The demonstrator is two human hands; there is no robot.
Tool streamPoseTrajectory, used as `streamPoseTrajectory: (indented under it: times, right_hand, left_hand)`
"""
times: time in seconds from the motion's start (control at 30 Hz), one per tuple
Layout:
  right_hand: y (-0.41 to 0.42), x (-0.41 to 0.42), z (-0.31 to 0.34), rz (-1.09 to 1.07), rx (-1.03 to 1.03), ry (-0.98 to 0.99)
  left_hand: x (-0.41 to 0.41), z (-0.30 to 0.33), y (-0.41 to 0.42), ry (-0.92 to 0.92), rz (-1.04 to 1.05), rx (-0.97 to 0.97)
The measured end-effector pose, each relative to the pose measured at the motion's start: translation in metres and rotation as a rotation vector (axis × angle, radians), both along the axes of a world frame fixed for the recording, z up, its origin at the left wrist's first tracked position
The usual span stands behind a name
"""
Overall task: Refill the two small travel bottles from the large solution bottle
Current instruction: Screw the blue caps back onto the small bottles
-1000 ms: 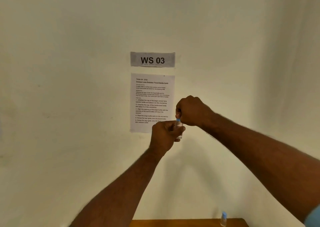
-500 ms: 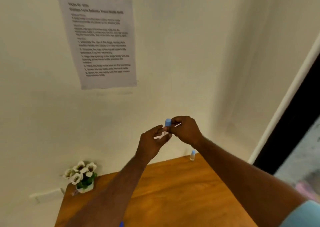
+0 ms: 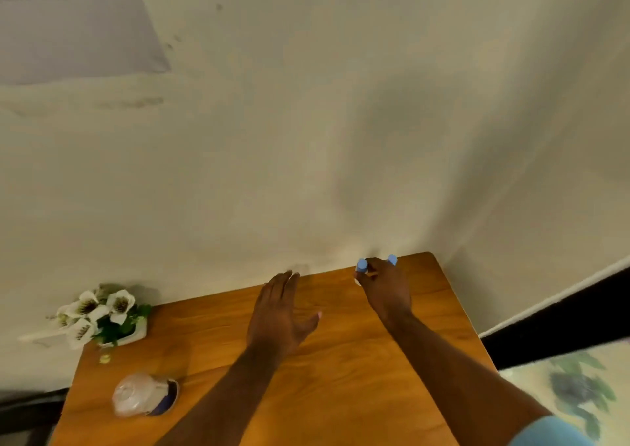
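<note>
My wooden table (image 3: 341, 394) carries two blue-capped travel bottles (image 3: 362, 265) at its far edge, a flower pot (image 3: 134, 335) and the large bottle (image 3: 145, 394) lying sideways.

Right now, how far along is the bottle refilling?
Seemingly near the end. Both small travel bottles wear blue caps: one in the right hand at the table's far edge, the other just behind. The left hand hovers open. The large bottle lies on its side; fill levels are unreadable.

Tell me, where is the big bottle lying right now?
In the head view the large solution bottle lies on its side near the wooden table's front left corner, below the white flowers and left of the person's left forearm.
</note>
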State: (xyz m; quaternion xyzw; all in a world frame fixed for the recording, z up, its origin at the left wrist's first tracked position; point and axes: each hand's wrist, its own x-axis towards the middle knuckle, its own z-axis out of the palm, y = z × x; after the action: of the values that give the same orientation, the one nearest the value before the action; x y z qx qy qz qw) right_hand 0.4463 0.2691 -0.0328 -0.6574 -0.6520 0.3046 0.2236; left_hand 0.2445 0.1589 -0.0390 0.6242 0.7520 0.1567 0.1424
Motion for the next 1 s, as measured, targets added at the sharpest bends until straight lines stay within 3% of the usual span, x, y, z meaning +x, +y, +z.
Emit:
streamPoseTrajectory:
  times: [0.23, 0.47, 0.77, 1.0]
  right_hand:
    - [0.041, 0.012, -0.064, -0.049, -0.05, -0.066]
    - [0.045, 0.008, -0.078, -0.033, -0.056, -0.064]
    - [0.027, 0.009, -0.062, -0.049, -0.091, -0.126]
    - [-0.033, -0.011, -0.032, -0.018, 0.098, -0.099]
  left_hand:
    - [0.0, -0.053, 0.016, 0.031, 0.01, -0.046]
    - [0.003, -0.066, 0.018, 0.009, 0.033, -0.062]
    - [-0.008, -0.043, -0.003, -0.039, 0.057, -0.004]
    - [-0.035, -0.004, -0.052, -0.027, 0.09, 0.136]
